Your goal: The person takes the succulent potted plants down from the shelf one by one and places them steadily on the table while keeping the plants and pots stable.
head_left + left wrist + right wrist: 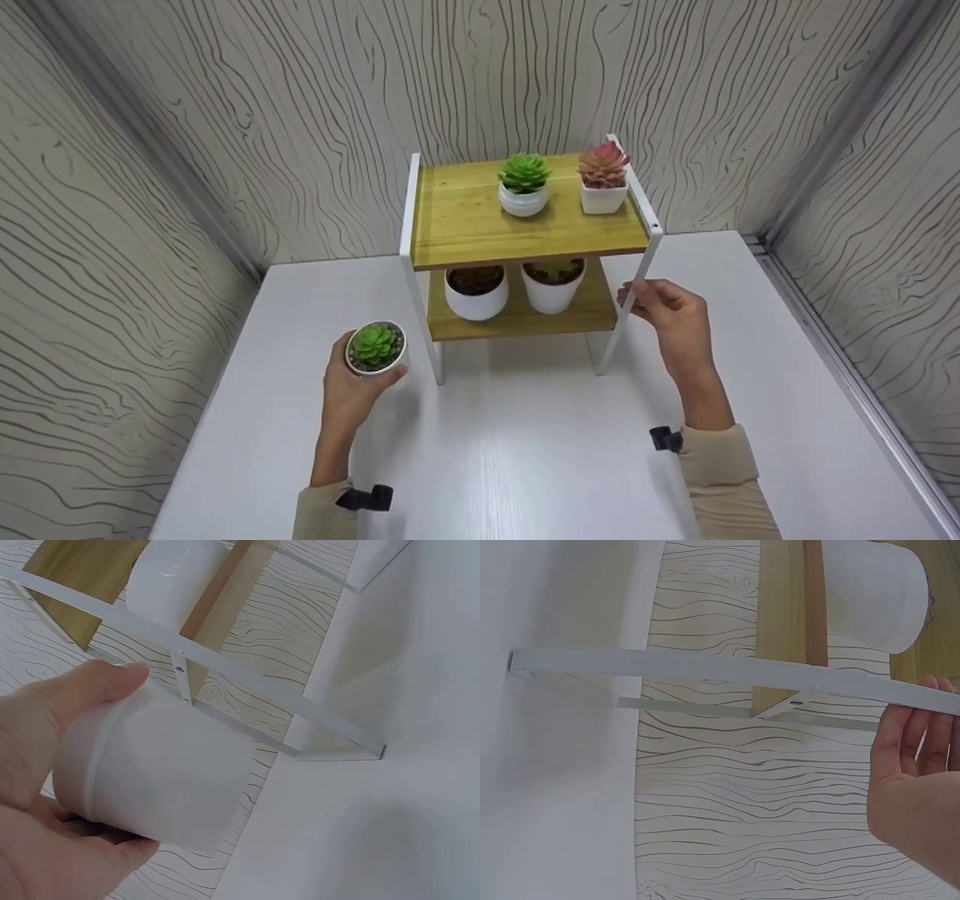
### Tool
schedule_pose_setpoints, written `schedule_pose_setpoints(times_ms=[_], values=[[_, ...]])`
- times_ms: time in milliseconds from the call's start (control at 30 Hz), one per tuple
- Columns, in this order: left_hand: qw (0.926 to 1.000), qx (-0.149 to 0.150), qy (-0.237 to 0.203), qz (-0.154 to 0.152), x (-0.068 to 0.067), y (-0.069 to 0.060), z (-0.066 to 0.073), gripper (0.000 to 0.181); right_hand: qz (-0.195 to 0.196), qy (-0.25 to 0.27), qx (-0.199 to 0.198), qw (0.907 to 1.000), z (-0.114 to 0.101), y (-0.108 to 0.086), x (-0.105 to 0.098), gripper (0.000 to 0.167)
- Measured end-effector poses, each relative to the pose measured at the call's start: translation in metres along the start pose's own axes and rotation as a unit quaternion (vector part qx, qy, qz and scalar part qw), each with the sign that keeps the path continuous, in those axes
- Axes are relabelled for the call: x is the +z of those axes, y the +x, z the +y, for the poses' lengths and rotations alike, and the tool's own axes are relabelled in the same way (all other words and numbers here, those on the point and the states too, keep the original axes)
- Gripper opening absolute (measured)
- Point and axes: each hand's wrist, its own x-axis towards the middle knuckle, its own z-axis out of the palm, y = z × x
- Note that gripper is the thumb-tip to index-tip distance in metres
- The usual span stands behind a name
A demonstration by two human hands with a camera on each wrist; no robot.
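Note:
My left hand (351,394) grips a white round pot (165,765) with a green succulent (375,343), held left of the two-tier shelf. Its thumb and fingers curl round the pot's sides. At the shelf's right side, my right hand (684,330) holds the white front leg (628,311) between thumb and fingers; in the right wrist view the fingers (919,735) lie against the white bar (705,669). On the wooden top board (457,217) stand a green succulent in a round pot (523,201) and a reddish one in a square pot (603,199).
Two white pots (477,300) (553,294) stand side by side on the lower board (517,328), their plants partly hidden by the top board. The shelf stands on a white table (495,450), with wood-patterned panels (315,112) behind and at both sides.

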Motion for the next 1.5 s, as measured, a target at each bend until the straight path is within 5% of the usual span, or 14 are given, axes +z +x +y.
schedule_pose_setpoints(times_ms=[733,1500], values=[[0.9985,-0.049,0.022,0.008,0.020,0.017,-0.021,0.105,0.004,-0.007,0.004,1.0000,0.004,-0.001,-0.002,0.042],[0.9986,-0.038,-0.003,0.037,0.032,0.031,-0.047,0.101,-0.001,0.017,0.005,0.9998,0.006,0.000,-0.003,0.043]])
